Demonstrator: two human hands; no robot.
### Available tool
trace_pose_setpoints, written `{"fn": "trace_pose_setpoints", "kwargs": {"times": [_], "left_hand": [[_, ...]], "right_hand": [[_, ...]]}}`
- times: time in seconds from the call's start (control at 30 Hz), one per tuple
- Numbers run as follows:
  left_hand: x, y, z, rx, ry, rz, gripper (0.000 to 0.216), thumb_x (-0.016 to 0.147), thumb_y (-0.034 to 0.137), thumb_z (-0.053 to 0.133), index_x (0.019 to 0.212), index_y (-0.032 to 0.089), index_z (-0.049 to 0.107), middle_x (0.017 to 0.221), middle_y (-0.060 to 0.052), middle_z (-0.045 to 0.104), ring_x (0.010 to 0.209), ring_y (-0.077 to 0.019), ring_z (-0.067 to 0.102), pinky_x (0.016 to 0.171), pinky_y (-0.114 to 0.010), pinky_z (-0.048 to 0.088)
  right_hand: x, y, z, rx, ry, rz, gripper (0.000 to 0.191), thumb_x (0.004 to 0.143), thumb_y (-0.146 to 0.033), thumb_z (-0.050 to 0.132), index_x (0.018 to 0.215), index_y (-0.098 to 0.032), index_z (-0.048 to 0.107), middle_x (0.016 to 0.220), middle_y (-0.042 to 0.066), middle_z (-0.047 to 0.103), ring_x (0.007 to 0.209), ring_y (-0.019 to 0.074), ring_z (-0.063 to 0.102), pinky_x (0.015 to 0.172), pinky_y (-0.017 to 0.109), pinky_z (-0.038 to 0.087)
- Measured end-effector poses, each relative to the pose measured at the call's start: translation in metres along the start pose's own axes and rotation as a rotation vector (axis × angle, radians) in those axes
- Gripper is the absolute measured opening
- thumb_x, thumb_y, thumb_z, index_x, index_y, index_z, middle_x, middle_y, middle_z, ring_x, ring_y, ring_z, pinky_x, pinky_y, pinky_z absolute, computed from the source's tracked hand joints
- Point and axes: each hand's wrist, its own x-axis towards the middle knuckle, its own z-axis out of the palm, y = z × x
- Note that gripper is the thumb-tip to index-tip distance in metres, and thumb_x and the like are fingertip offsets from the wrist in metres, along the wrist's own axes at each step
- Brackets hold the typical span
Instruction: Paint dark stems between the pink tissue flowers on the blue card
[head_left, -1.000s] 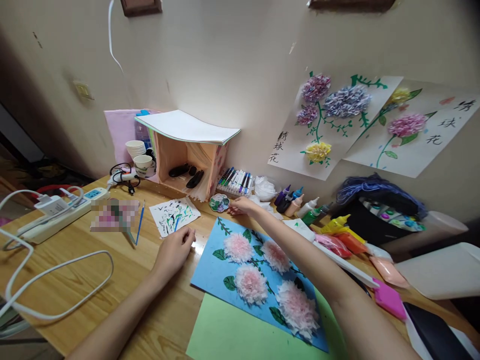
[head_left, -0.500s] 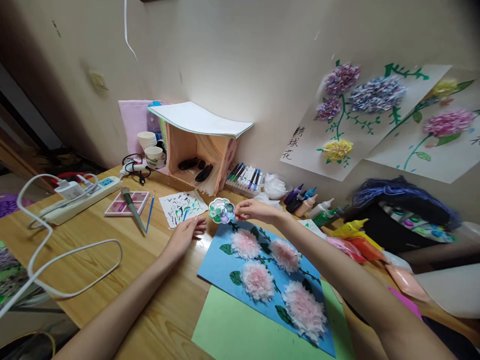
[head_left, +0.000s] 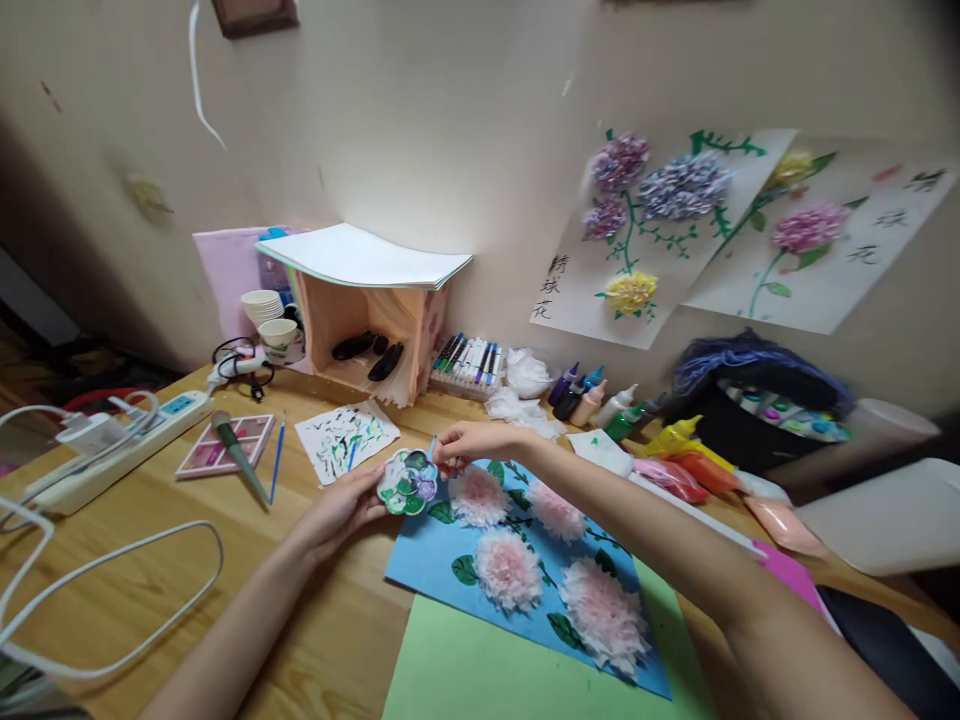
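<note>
My left hand point(head_left: 349, 510) is closed on the left edge of a flower-shaped paint palette point(head_left: 407, 482), whose wells hold green, white and purple paint. My right hand point(head_left: 469, 445) is pinched just beyond the palette's right side, with a thin light-blue stick point(head_left: 433, 447) at the fingertips; its kind is too small to tell. Below the right wrist lies a blue sheet point(head_left: 427, 550) with several pink-and-white tissue flowers point(head_left: 508, 570) and painted dark green leaves. It rests on a light green sheet point(head_left: 450, 660).
A paint-marked white paper point(head_left: 345, 440) lies behind the palette. Left are a paintbrush point(head_left: 277, 460), a pink box with a large brush point(head_left: 240, 455) across it, and a power strip point(head_left: 120, 455). Behind stand an open box point(head_left: 375, 310), markers point(head_left: 469, 362) and paint bottles point(head_left: 589, 402).
The palette has come nearer and is now held by my left hand, which was open beside it. My right hand has shifted slightly left and down. The view has turned a little.
</note>
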Motion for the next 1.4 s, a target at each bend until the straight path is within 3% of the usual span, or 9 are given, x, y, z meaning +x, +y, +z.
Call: {"fn": "trace_pose_setpoints", "kwargs": {"times": [0.13,0.3,0.4,0.53,0.7,0.9,1.03,1.23,1.4], "left_hand": [[0.005,-0.003,0.001,-0.078,-0.010,-0.049,0.024,0.089,0.011,0.052,0.109,0.007,0.065,0.108,-0.015,0.071,0.091,-0.0208,0.071,0.078,-0.028,0.060],[0.010,-0.008,0.003,-0.079,0.015,-0.058,0.030,0.088,0.009,0.052,0.116,0.004,0.059,0.109,-0.018,0.070,0.093,-0.0238,0.071,0.078,-0.031,0.061],[0.009,-0.010,0.006,-0.055,0.050,-0.050,0.029,0.089,0.009,0.050,0.117,0.004,0.058,0.105,-0.018,0.071,0.090,-0.0242,0.072,0.075,-0.030,0.062],[0.009,-0.010,0.008,-0.057,0.045,-0.065,0.026,0.090,0.009,0.048,0.114,0.003,0.058,0.101,-0.018,0.072,0.088,-0.0244,0.072,0.074,-0.029,0.062],[0.010,-0.006,0.005,-0.082,0.106,-0.046,0.028,0.091,0.008,0.046,0.116,0.002,0.057,0.095,-0.016,0.073,0.083,-0.0224,0.073,0.071,-0.028,0.062],[0.006,0.002,0.005,-0.142,0.114,-0.020,0.031,0.091,0.006,0.044,0.120,0.003,0.055,0.094,-0.014,0.074,0.081,-0.0213,0.073,0.069,-0.028,0.062],[0.004,0.005,0.003,-0.145,0.118,0.008,0.027,0.091,0.006,0.044,0.114,0.003,0.058,0.091,-0.014,0.074,0.075,-0.0192,0.073,0.067,-0.026,0.062],[0.008,0.005,-0.003,-0.146,0.138,0.020,0.030,0.090,0.007,0.046,0.117,0.000,0.056,0.093,-0.016,0.074,0.076,-0.0203,0.072,0.067,-0.026,0.061],[0.007,0.004,-0.001,-0.130,0.116,0.014,0.029,0.090,0.007,0.047,0.116,0.001,0.057,0.092,-0.016,0.074,0.076,-0.0199,0.072,0.068,-0.027,0.062]], "right_hand": [[-0.025,0.007,-0.020,-0.123,0.373,-0.003,0.021,0.086,-0.030,0.054,0.077,-0.015,0.064,0.072,0.004,0.071,0.063,0.0112,0.062,0.061,0.020,0.047],[-0.092,0.030,-0.087,-0.401,1.160,0.111,0.027,0.092,-0.032,0.041,0.098,-0.015,0.061,0.101,0.012,0.068,0.100,0.0215,0.060,0.084,0.030,0.045],[-0.118,0.042,-0.121,-0.533,1.401,0.235,0.025,0.090,-0.027,0.046,0.101,-0.012,0.062,0.111,0.017,0.064,0.116,0.0280,0.051,0.096,0.039,0.039],[-0.113,0.051,-0.143,-0.633,1.403,0.366,0.018,0.083,-0.029,0.062,0.091,-0.014,0.067,0.105,0.014,0.067,0.111,0.0273,0.055,0.095,0.038,0.043],[-0.091,0.059,-0.151,-0.676,1.333,0.491,0.030,0.091,-0.035,0.055,0.116,-0.018,0.057,0.120,0.008,0.059,0.102,0.0192,0.060,0.087,0.041,0.052],[-0.090,0.060,-0.151,-0.722,1.298,0.506,0.028,0.090,-0.034,0.056,0.112,-0.017,0.060,0.114,0.008,0.062,0.099,0.0187,0.062,0.085,0.039,0.053],[-0.098,0.038,-0.138,-0.797,1.350,0.403,0.015,0.083,-0.026,0.063,0.089,-0.016,0.072,0.092,0.011,0.071,0.095,0.0241,0.063,0.082,0.035,0.049],[-0.112,-0.016,-0.105,-0.903,1.391,0.142,0.016,0.080,-0.027,0.063,0.083,-0.018,0.075,0.091,0.009,0.074,0.094,0.0242,0.062,0.076,0.032,0.045],[-0.098,-0.037,-0.080,-0.705,1.232,-0.119,0.011,0.075,-0.024,0.067,0.074,-0.017,0.075,0.074,0.005,0.073,0.068,0.0177,0.063,0.061,0.028,0.042]]}}
